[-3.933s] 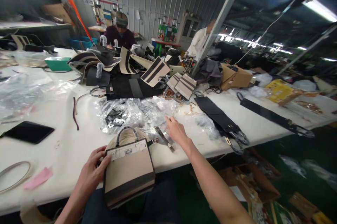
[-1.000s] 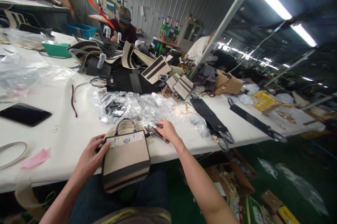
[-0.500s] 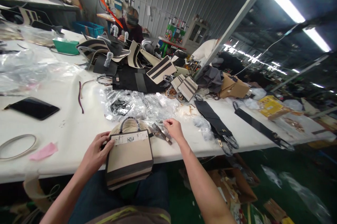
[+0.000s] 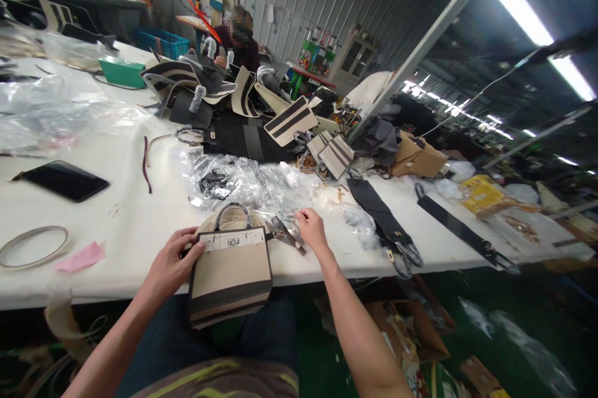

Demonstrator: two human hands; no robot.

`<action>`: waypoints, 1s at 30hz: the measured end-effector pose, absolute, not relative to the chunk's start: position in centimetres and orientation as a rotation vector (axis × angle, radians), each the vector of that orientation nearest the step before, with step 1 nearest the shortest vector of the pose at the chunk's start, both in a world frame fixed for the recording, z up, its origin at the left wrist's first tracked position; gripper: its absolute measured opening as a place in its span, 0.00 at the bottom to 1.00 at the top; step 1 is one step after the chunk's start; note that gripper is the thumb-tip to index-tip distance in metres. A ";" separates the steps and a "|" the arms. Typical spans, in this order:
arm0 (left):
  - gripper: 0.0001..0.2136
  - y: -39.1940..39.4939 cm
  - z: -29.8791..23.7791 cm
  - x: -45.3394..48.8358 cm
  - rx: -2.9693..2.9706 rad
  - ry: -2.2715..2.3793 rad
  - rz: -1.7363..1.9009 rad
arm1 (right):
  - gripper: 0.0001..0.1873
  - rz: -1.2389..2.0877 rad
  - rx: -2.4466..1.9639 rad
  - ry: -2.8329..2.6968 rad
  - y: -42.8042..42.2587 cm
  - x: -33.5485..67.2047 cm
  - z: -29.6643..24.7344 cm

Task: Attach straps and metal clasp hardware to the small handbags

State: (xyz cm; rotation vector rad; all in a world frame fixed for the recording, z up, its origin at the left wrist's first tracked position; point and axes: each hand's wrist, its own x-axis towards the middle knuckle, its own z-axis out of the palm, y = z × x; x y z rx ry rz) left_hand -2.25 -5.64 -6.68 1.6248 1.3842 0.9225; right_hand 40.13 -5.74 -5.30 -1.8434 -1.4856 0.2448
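Observation:
A small beige handbag [image 4: 231, 270] with dark trim hangs partly over the front edge of the white table, its wrapped handle [image 4: 232, 206] upright. My left hand [image 4: 180, 258] grips the bag's left side, thumb on the front panel. A metal clasp [image 4: 233, 241] sits on the pale strip along the bag's top. To the right of the bag, my right hand [image 4: 310, 230] is pinched above the table, and a tiny piece at its fingertips is too small to name. Dark straps [image 4: 287, 233] with a buckle lie between the bag and this hand.
Crumpled clear plastic [image 4: 247, 180] lies behind the bag. A phone [image 4: 65, 180], a tape roll [image 4: 32, 247] and a pink scrap [image 4: 80, 257] are on the left. Black bag parts [image 4: 380, 211] lie to the right. Beyond a heap of panels [image 4: 289, 122] sits a person [image 4: 243, 49].
The camera view has shifted slightly. My left hand keeps its hold on the handbag, and my right hand stays pinched in nearly the same place over the table.

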 end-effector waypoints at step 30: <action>0.28 -4.6 -6.1 -3.5 1.442 1.276 0.925 | 0.10 0.395 -1.430 -2.153 -9.9 23.1 3.4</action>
